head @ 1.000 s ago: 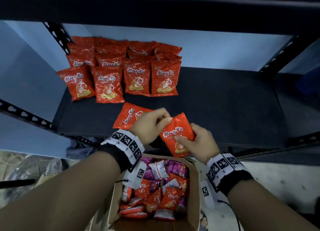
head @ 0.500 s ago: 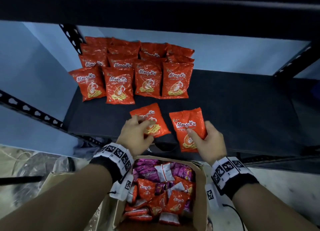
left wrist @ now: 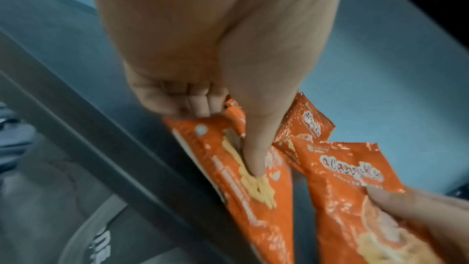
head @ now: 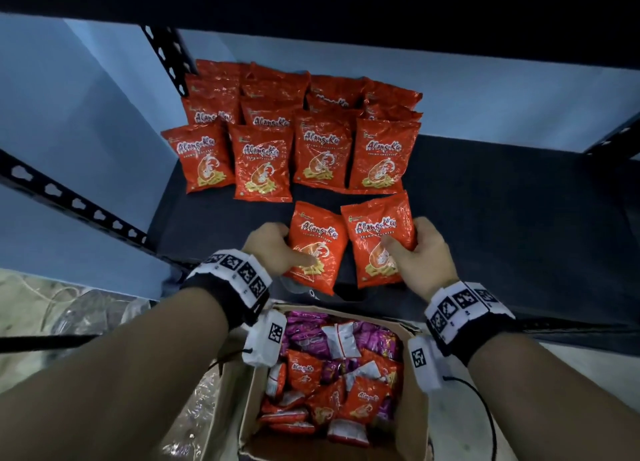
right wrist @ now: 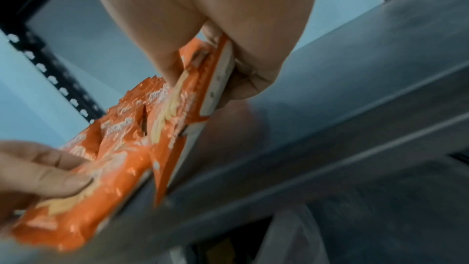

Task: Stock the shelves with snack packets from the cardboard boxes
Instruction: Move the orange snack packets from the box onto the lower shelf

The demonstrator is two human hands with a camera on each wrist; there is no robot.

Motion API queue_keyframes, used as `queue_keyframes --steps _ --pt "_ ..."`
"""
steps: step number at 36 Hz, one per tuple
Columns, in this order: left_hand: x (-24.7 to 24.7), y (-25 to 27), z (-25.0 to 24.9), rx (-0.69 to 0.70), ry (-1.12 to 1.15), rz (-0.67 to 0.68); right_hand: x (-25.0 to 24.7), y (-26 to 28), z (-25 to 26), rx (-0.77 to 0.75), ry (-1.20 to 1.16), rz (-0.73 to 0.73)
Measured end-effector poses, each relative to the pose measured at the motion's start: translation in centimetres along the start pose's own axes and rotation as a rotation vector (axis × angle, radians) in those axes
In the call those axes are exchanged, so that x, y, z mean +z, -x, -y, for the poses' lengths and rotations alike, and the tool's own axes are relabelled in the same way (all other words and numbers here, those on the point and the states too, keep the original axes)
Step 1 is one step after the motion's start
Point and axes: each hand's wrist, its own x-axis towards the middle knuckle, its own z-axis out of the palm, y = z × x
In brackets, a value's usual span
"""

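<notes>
Left hand (head: 273, 249) pinches one red packet (head: 317, 246), right hand (head: 420, 256) another (head: 379, 239) — both overhang the shelf (head: 502, 218) edge below the fingers; released early, they likely drop.

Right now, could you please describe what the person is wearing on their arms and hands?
Both forearms are bare, with no sleeves and no gloves. The left wrist and right wrist each carry a black wristband topped with a white band printed with square black-and-white fiducial markers. A small white block with one more marker hangs under each band, and a thin black cable trails from the right one.
</notes>
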Motion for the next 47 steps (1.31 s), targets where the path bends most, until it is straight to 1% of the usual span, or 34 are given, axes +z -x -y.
queue_keyframes --steps 2,4,5,8,10,13,15,17,19,22,25,27,30,33,36,39,41,44,47 --pt "-0.3 -0.4 -0.2 0.025 0.042 0.028 -0.1 -0.7 0.3 0.006 -0.026 0.007" --pt "-0.7 -0.8 -0.5 0.055 0.077 0.011 -0.3 -1.6 0.7 0.019 -0.071 0.003" --pt "-0.9 -0.9 -0.8 0.073 0.091 -0.030 -0.4 -1.9 1.0 0.029 -0.090 -0.004" --pt "-1.9 -1.1 -1.8 0.110 0.132 -0.219 -0.6 -3.6 1.7 0.039 -0.119 -0.024" --pt "-2.5 -1.6 -2.6 0.133 0.137 -0.313 -0.7 -5.2 2.0 0.033 -0.143 -0.029" --pt "-3.3 -2.8 -3.6 0.122 0.123 -0.396 -0.7 -7.6 2.7 0.040 -0.140 -0.009" --pt "-3.5 -3.7 -4.2 0.086 0.120 -0.420 -0.5 -9.2 2.7 0.046 -0.126 0.008" --pt "-3.6 -4.6 -4.8 0.047 0.099 -0.427 -0.2 -10.7 2.3 0.037 -0.100 0.009" --pt "-3.5 -5.3 -5.4 0.019 0.082 -0.420 -0.2 -11.2 2.7 0.034 -0.055 -0.029" --pt "-3.6 -6.4 -6.3 0.016 0.078 -0.402 0.1 -11.7 3.3 0.042 -0.011 -0.106" --pt "-3.9 -7.1 -6.8 -0.002 0.042 -0.391 0.7 -11.9 3.5 0.030 0.113 -0.189" --pt "-4.1 -7.4 -7.0 -0.022 0.044 -0.406 1.0 -11.9 3.6 0.041 0.172 -0.248" --pt "-3.9 -7.1 -7.2 -0.056 0.071 -0.467 1.2 -11.7 3.8 0.063 0.072 -0.289" --pt "-3.4 -6.8 -7.2 -0.011 0.168 -0.508 1.3 -10.9 4.4 0.089 0.005 -0.311" --pt "-2.9 -6.5 -6.8 0.006 0.163 -0.500 1.9 -10.0 4.5 0.050 0.064 -0.275" --pt "-1.8 -5.7 -6.1 0.106 0.188 -0.493 2.4 -8.9 4.0 0.004 0.115 -0.190" --pt "-1.1 -5.2 -5.4 0.185 0.209 -0.484 2.6 -8.1 3.6 -0.032 0.082 -0.111" --pt "-0.3 -4.2 -4.6 0.251 0.227 -0.404 2.5 -6.7 2.8 -0.076 0.027 -0.016" --pt "0.7 -2.7 -3.9 0.305 0.285 -0.341 2.3 -5.0 1.9 -0.108 -0.031 -0.011"
